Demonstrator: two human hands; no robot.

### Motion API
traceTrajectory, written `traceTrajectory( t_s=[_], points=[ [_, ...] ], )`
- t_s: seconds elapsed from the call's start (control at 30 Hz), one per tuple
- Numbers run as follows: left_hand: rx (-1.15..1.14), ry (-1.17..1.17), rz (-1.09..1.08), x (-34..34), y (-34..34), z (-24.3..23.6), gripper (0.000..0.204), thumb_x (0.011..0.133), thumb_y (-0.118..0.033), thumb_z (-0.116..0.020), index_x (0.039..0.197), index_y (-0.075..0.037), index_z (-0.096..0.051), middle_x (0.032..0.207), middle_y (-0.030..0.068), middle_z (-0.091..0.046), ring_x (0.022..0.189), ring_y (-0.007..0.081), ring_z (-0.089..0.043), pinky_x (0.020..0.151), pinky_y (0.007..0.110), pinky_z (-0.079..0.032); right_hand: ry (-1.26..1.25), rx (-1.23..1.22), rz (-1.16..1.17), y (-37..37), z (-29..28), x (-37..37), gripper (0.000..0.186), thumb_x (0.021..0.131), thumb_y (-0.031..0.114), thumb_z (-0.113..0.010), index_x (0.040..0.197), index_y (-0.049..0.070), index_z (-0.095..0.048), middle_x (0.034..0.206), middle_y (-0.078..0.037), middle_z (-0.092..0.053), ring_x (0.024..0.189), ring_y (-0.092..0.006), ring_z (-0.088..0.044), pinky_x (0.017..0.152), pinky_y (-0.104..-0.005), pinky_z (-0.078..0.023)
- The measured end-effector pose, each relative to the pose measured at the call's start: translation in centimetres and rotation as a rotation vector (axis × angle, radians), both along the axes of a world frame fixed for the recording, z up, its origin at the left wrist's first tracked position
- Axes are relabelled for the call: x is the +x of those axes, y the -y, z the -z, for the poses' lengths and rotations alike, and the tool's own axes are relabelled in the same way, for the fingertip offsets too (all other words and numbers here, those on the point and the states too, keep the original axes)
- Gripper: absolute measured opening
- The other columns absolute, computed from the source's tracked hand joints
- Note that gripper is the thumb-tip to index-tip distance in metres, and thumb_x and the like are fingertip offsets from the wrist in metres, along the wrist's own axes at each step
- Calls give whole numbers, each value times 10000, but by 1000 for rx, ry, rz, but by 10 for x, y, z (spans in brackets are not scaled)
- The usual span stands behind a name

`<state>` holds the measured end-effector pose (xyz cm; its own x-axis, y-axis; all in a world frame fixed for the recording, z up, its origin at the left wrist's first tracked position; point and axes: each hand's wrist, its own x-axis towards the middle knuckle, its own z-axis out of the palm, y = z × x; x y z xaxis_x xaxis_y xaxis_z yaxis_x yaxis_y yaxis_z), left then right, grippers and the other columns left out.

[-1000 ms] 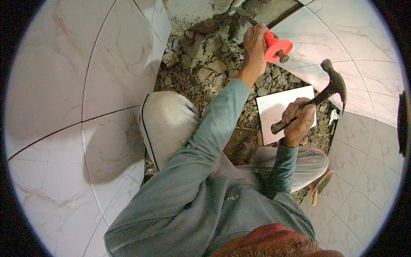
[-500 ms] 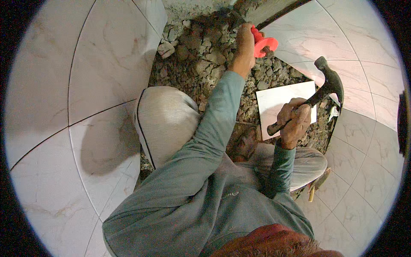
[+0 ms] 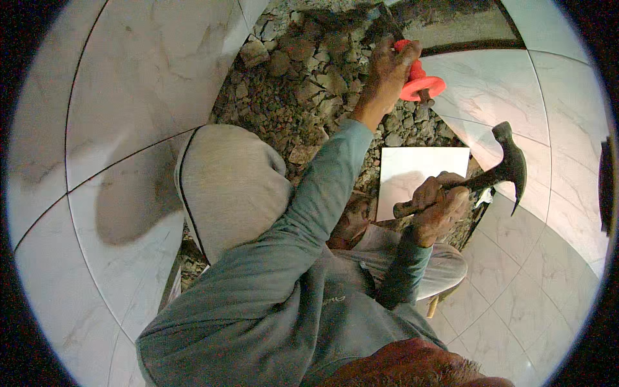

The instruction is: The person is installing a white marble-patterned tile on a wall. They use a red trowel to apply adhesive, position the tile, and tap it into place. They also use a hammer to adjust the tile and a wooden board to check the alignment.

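My left hand (image 3: 385, 76), arm stretched far forward, is closed round the red grip of a chisel (image 3: 422, 89). A wide round guard and the metal striking end stick out near me. Its dark blade points away, toward the base of a rough wall; the tip is hard to make out. My right hand (image 3: 440, 208), closer to my body, grips the handle of a claw hammer (image 3: 509, 158). The hammer's dark head is out to the right, apart from the chisel. Below the hammer lies a square white tile (image 3: 422, 164) on the rubble.
Broken rubble (image 3: 309, 90) covers the ground between my knees and the wall. A marbled tile wall (image 3: 129, 84) rises at left, another (image 3: 490, 84) at right. Floor tiles (image 3: 496, 271) lie at lower right. A dark gap edges the bare concrete strip (image 3: 461, 29) at the top.
The view has shifted a little. My left hand has changed its hold and more of the chisel's blade shows. The hammer stays raised, a little farther right in the picture.
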<state>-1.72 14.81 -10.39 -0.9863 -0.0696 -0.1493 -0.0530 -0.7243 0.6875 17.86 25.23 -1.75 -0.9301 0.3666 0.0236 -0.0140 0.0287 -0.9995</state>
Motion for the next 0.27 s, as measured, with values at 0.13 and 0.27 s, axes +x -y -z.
traceTrajectory(
  t_s=[0.13,0.27],
  points=[
    [-34,-8,-121,-4,-9,1,385,917,-371,-667,900,0,-566,779,92,-585,689,191,-574,621,358,-476,-138,136,-70,7,-6,-1,517,1007,576,-463,911,69,-497,575,-12,-385,406,-102,-337,348,-247,-303],
    [127,46,1,-11,-11,-11,435,900,-447,-675,975,-33,-564,849,141,-608,764,215,-586,715,440,-484,-379,371,36,16,-7,-6,549,969,658,-460,914,116,-524,549,-21,-409,399,-118,-387,332,-269,-356]
  ],
)
